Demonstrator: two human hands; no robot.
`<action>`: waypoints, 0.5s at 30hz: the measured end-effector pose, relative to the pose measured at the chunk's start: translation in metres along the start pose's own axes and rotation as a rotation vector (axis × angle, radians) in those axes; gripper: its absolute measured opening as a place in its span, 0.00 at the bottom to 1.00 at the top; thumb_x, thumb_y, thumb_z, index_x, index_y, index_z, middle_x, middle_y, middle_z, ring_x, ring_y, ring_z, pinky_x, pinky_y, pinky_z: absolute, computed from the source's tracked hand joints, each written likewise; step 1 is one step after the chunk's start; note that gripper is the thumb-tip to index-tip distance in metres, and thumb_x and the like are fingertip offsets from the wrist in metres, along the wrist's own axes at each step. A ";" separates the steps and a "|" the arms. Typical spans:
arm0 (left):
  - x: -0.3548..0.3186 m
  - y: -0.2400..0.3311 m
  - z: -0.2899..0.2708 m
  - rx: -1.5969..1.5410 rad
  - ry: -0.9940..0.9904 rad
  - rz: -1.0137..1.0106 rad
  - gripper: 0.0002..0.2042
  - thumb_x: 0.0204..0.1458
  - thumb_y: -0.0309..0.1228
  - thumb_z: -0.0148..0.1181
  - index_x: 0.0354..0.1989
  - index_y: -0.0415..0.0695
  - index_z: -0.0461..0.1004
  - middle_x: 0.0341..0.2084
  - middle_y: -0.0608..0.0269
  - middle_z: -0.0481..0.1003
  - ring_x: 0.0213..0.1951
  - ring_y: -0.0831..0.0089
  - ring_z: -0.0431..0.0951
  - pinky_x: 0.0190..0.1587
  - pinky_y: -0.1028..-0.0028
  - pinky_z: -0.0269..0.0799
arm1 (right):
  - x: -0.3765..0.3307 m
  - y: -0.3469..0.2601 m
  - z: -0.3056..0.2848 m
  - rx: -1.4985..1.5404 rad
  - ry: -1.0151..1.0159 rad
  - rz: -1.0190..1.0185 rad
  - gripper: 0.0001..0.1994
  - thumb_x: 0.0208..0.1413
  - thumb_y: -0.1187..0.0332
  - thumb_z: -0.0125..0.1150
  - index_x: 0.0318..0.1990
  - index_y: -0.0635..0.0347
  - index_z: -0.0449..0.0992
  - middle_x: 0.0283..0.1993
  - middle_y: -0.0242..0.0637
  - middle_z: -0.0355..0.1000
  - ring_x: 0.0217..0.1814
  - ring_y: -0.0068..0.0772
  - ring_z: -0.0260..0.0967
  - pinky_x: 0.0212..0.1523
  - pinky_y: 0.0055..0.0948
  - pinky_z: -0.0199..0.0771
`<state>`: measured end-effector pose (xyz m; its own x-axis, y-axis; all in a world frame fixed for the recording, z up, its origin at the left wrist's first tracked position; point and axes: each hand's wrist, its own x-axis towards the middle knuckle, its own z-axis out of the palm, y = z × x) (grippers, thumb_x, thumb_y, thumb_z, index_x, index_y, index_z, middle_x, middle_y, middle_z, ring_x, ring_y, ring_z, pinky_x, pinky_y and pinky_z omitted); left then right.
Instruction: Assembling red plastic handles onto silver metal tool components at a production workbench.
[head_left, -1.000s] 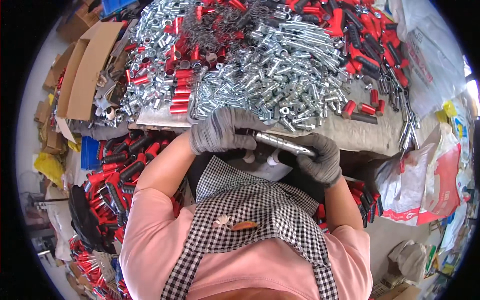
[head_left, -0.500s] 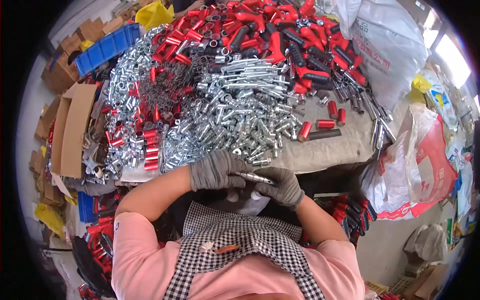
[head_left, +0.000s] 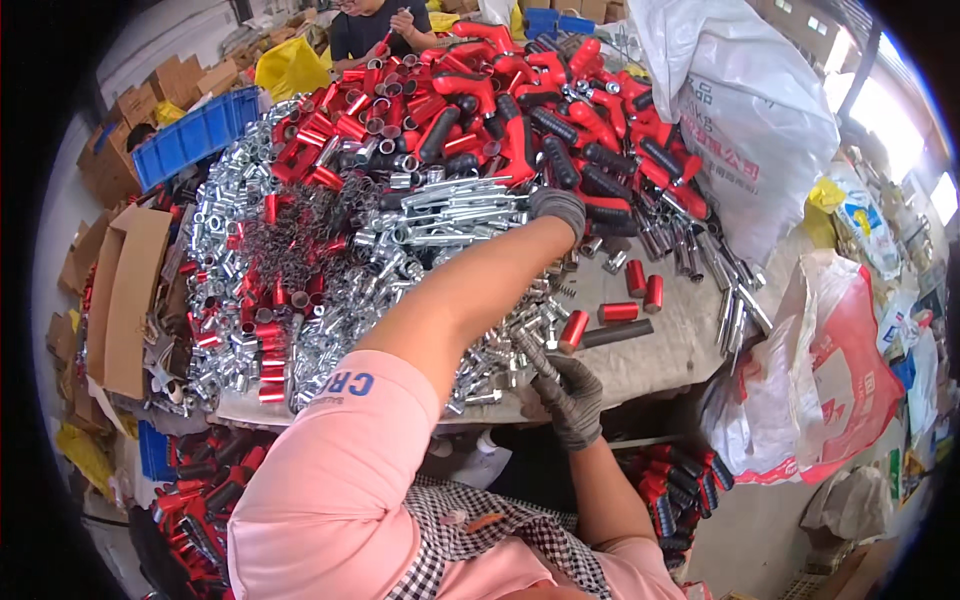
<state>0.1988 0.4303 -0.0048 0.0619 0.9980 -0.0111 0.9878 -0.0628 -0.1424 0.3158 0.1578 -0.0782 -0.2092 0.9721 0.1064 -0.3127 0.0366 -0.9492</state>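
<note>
Head view shows the left hand [head_left: 558,208], in a grey glove, stretched far across the table [head_left: 650,350] to the line where the silver metal rods [head_left: 460,205] meet the heap of black and red handles [head_left: 520,120]. Its fingers are turned away and hidden among the parts, so I cannot tell whether they are open or closed on something. The right hand [head_left: 572,398], also gloved, sits at the near table edge with its fingers closed around a dark ridged rod [head_left: 535,355] that slants up to the left.

Several things could go wrong from this pose. The outstretched forearm passes low over the loose silver sleeves [head_left: 300,330]; dragging it back could sweep some off the near edge onto the floor. The handle heap is steep, and pulling one piece from its foot could start others sliding onto the rods. A few red tubes [head_left: 620,310] lie loose near the right hand and could roll if bumped. The reach also hides the target from view, so a wrong part could easily be picked.
</note>
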 end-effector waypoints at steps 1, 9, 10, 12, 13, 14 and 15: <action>0.009 0.007 0.000 -0.135 0.044 -0.168 0.14 0.56 0.34 0.46 0.45 0.47 0.76 0.38 0.56 0.79 0.41 0.60 0.80 0.38 0.58 0.75 | 0.002 0.006 -0.001 0.022 0.006 -0.034 0.21 0.47 0.63 0.70 0.47 0.65 0.73 0.28 0.33 0.72 0.23 0.17 0.64 0.24 0.17 0.64; 0.046 -0.009 0.019 -0.260 0.190 -0.362 0.13 0.55 0.34 0.50 0.45 0.47 0.75 0.38 0.55 0.79 0.42 0.60 0.80 0.41 0.61 0.73 | 0.010 0.018 -0.008 0.309 0.074 0.041 0.20 0.47 0.71 0.68 0.47 0.65 0.71 0.35 0.38 0.73 0.30 0.23 0.69 0.29 0.22 0.71; 0.045 -0.013 0.019 -0.317 0.173 -0.373 0.14 0.54 0.34 0.50 0.48 0.46 0.73 0.38 0.53 0.79 0.43 0.59 0.80 0.43 0.61 0.73 | 0.009 0.019 -0.009 0.331 0.060 0.000 0.19 0.47 0.71 0.68 0.47 0.65 0.71 0.32 0.39 0.73 0.26 0.23 0.68 0.25 0.21 0.70; 0.033 -0.006 0.001 -0.395 0.193 -0.391 0.15 0.54 0.35 0.50 0.48 0.44 0.72 0.40 0.52 0.78 0.44 0.57 0.79 0.44 0.60 0.72 | 0.014 0.015 -0.020 0.349 0.080 0.033 0.19 0.47 0.69 0.68 0.46 0.66 0.71 0.29 0.38 0.72 0.23 0.23 0.67 0.22 0.21 0.68; 0.020 -0.006 -0.010 -0.471 0.215 -0.425 0.16 0.54 0.36 0.50 0.49 0.43 0.71 0.41 0.50 0.78 0.45 0.55 0.78 0.45 0.58 0.72 | 0.016 0.013 -0.022 0.371 0.085 0.072 0.19 0.47 0.67 0.67 0.45 0.66 0.71 0.27 0.38 0.72 0.21 0.23 0.66 0.19 0.21 0.66; 0.012 -0.016 -0.012 -0.555 0.263 -0.421 0.20 0.55 0.40 0.48 0.52 0.42 0.69 0.44 0.46 0.76 0.46 0.52 0.77 0.46 0.57 0.72 | 0.016 0.013 -0.020 0.386 0.079 0.035 0.19 0.48 0.63 0.66 0.44 0.67 0.72 0.24 0.35 0.70 0.18 0.22 0.64 0.16 0.21 0.63; 0.004 -0.025 -0.020 -0.507 0.253 -0.336 0.18 0.55 0.40 0.47 0.49 0.43 0.71 0.43 0.46 0.76 0.45 0.52 0.77 0.46 0.58 0.73 | 0.017 0.010 -0.017 0.349 0.067 0.017 0.18 0.51 0.60 0.64 0.42 0.66 0.72 0.23 0.33 0.69 0.17 0.20 0.62 0.15 0.20 0.60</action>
<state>0.1775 0.4359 0.0188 -0.2915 0.9365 0.1949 0.9003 0.1997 0.3867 0.3254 0.1783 -0.0910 -0.1599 0.9853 0.0604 -0.6097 -0.0504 -0.7910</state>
